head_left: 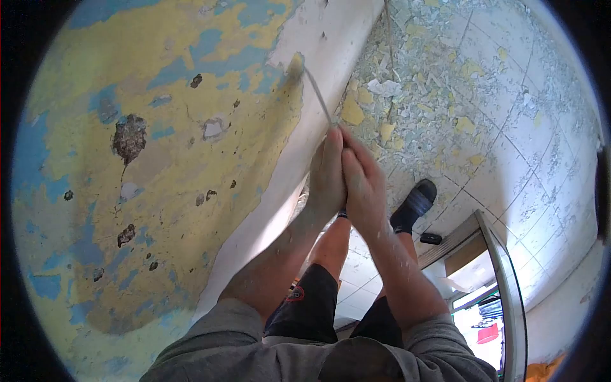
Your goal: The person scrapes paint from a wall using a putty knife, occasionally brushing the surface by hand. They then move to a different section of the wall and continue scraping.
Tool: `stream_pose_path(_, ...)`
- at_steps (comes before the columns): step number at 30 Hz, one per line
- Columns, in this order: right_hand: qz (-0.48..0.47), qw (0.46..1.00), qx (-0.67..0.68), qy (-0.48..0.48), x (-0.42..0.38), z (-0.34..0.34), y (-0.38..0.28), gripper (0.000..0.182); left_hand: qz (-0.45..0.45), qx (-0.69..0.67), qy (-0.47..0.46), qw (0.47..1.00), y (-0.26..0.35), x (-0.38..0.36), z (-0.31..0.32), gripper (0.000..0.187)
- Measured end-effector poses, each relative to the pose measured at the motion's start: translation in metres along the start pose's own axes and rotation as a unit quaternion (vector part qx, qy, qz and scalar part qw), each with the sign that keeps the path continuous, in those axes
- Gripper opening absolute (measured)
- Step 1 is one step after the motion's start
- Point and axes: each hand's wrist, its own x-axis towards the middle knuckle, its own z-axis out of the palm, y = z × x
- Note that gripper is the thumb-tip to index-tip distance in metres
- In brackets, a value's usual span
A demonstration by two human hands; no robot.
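Shirt (286,360) is being worn behind the hands. Tool (319,95) is being clasped by left hand (327,175) and right hand (366,191), pressed together, its tip being aimed beyond them at paint (287,95). Scraping is apparently being done; steady edge pressure is being called for.

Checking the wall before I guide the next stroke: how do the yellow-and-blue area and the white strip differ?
The yellow-and-blue area is patchy in colour; the white strip is nearly plain.
Several dark, rough pits break the yellow-and-blue area, while the white strip looks much smoother.
The yellow-and-blue area is broad; the white strip is narrow and runs beside the littered floor.
Both belong to one wall surface and meet along a ragged edge.
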Motion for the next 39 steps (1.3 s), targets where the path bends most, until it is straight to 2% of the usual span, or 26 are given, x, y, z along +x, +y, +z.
stream_pose_path(2,-0.048,0.995,-0.083,0.0,-0.029,0.003,-0.009,0.047,-0.011,-0.045,0.014,0.999,0.013,-0.035,0.002,0.052)
stream_pose_path(5,-0.035,0.999,-0.014,-0.022,0.016,0.02,-0.014,0.047,-0.031,-0.077,-0.01,0.997,0.027,0.012,-0.012,0.054)
stream_pose_path(7,-0.006,0.998,0.064,0.026,0.072,0.027,-0.034,0.047,-0.021,-0.022,-0.057,0.998,0.056,0.078,0.002,0.055)
stream_pose_path(8,-0.014,0.998,0.065,0.02,0.076,0.025,-0.036,0.047,-0.011,-0.022,-0.056,0.998,0.058,0.081,0.007,0.055)
stream_pose_path(10,-0.036,0.99,0.135,0.035,0.073,0.012,-0.029,0.048,0.045,0.13,-0.041,0.99,0.056,0.077,0.023,0.054)
stream_pose_path(12,-0.026,0.997,0.044,0.059,0.023,0.006,-0.019,0.048,0.022,0.137,-0.025,0.99,0.044,0.025,0.02,0.057)
stream_pose_path(13,-0.024,0.999,-0.015,0.046,0.002,0.0,-0.003,0.048,0.049,0.111,0.0,0.993,0.021,0.005,0.013,0.058)
stream_pose_path(15,-0.016,0.999,0.031,0.017,-0.026,0.007,0.01,0.046,0.137,0.022,0.153,0.979,0.011,-0.017,0.03,0.057)
stream_pose_path(17,0.028,0.996,0.082,0.013,0.002,0.006,0.004,0.046,-0.032,0.032,0.01,0.999,0.023,0.006,-0.004,0.056)
stream_pose_path(18,0.067,0.989,0.13,0.008,0.014,0.004,-0.001,0.045,-0.042,0.039,0.001,0.998,0.022,0.016,0.008,0.055)
stream_pose_path(19,0.063,0.99,0.126,0.008,0.024,-0.004,-0.002,0.045,-0.038,0.035,-0.001,0.999,0.014,0.025,0.02,0.055)
stream_pose_path(21,0.103,0.975,0.194,-0.021,0.027,-0.027,-0.005,0.044,0.024,0.067,0.051,0.996,0.002,0.025,0.039,0.054)
stream_pose_path(22,0.084,0.984,0.157,-0.025,0.019,-0.029,-0.005,0.044,-0.014,0.045,-0.014,0.999,0.001,0.014,0.031,0.059)
stream_pose_path(23,0.086,0.984,0.155,-0.024,0.005,-0.031,-0.003,0.044,-0.016,0.043,-0.013,0.999,0.004,-0.005,0.029,0.059)
stream_pose_path(25,0.009,1.0,0.014,-0.016,-0.026,-0.027,0.004,0.044,0.018,0.05,0.011,0.999,0.012,-0.035,0.028,0.06)
stream_pose_path(26,-0.002,0.998,0.06,0.0,-0.038,-0.018,0.006,0.044,0.084,0.128,0.157,0.976,-0.007,-0.036,0.045,0.056)
stream_pose_path(27,-0.004,0.998,0.064,-0.003,-0.023,-0.004,-0.003,0.044,0.089,0.131,0.159,0.974,0.003,-0.023,0.033,0.056)
stream_pose_path(29,0.006,0.999,0.006,-0.038,0.024,0.013,-0.03,0.044,-0.027,-0.05,0.02,0.998,0.035,0.016,0.003,0.057)
stream_pose_path(30,0.0,0.999,0.006,-0.038,0.045,0.014,-0.025,0.044,-0.05,-0.032,-0.011,0.998,0.051,0.043,0.007,0.057)
stream_pose_path(31,-0.026,0.998,0.064,0.01,0.069,0.019,-0.018,0.044,-0.066,-0.013,-0.038,0.997,0.066,0.062,0.008,0.056)
stream_pose_path(32,-0.046,0.989,0.125,0.057,0.08,0.026,-0.014,0.045,-0.06,-0.01,-0.034,0.998,0.065,0.063,0.006,0.056)
stream_pose_path(33,-0.046,0.989,0.128,0.055,0.072,0.026,-0.019,0.045,-0.042,0.013,-0.045,0.998,0.058,0.063,0.009,0.055)
stream_pose_path(34,-0.055,0.993,0.092,0.052,0.052,0.018,-0.023,0.045,-0.032,0.034,-0.056,0.997,0.048,0.059,0.012,0.054)
stream_pose_path(36,-0.06,0.997,0.018,0.044,0.008,0.008,-0.022,0.045,0.037,0.005,0.011,0.999,0.034,0.013,0.018,0.056)
stream_pose_path(37,-0.059,0.998,-0.028,0.02,-0.014,0.003,-0.026,0.046,-0.015,0.046,-0.029,0.998,0.039,-0.013,0.008,0.055)
stream_pose_path(39,-0.062,0.997,-0.049,-0.009,-0.051,-0.001,-0.016,0.046,0.0,0.077,-0.024,0.997,0.03,-0.052,-0.001,0.056)
